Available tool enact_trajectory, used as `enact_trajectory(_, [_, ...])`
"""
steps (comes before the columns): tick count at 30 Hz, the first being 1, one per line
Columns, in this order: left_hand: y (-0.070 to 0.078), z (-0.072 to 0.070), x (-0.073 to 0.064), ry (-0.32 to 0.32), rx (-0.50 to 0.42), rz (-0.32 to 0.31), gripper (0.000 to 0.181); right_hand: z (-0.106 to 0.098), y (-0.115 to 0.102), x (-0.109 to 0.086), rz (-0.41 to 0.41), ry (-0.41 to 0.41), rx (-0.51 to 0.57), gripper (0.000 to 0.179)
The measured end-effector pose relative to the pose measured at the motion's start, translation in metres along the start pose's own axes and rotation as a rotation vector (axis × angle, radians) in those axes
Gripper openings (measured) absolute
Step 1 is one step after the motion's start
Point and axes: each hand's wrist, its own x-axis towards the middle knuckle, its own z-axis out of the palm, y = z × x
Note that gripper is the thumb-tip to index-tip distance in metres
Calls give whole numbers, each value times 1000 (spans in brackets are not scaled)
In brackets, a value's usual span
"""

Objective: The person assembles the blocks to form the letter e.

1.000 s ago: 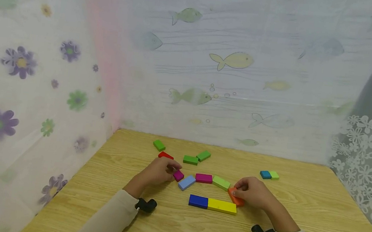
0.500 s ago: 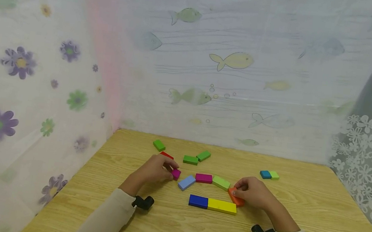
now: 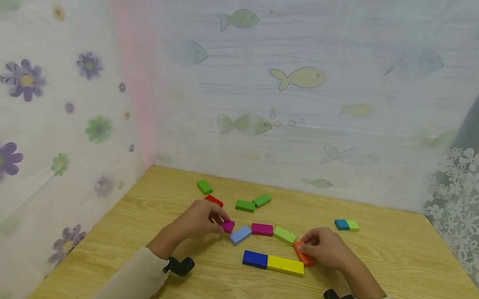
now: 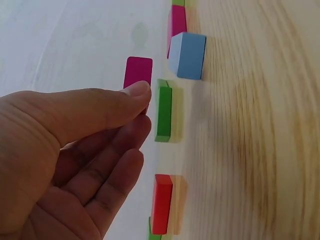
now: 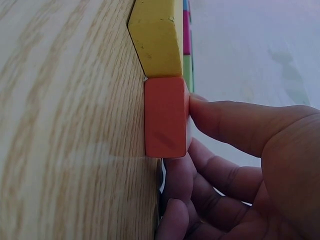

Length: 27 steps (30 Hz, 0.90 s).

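Left grip (image 3: 201, 220) pinching magenta block (image 4: 138, 72), thumb (image 4: 95, 111) straight

No lettering, label or number can be read

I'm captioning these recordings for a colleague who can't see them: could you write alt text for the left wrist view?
A left hand pinches a magenta block between thumb and fingers. A light blue block, a green block and a red block rest on a wood-grain table, with another magenta block partly hidden behind the light blue one.
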Motion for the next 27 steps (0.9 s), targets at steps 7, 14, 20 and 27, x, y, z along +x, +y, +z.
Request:
enact_trajectory(7, [11,4,-4,-35,-6,10,21,-1,-1,-1,-6,1,-2,21])
enact_trajectory(14, [18,12,-8,-63,-13,7,14,0,-1,0,-1,4,-9,20])
enact_trajectory(20, [22,16,-10,-69,-4,22,11,-1,-2,0,-5,3,-9,22])
enact_trajectory(27, [28,20,-12,-89,12,17,9,-2,-3,-1,-18,6,-11,24])
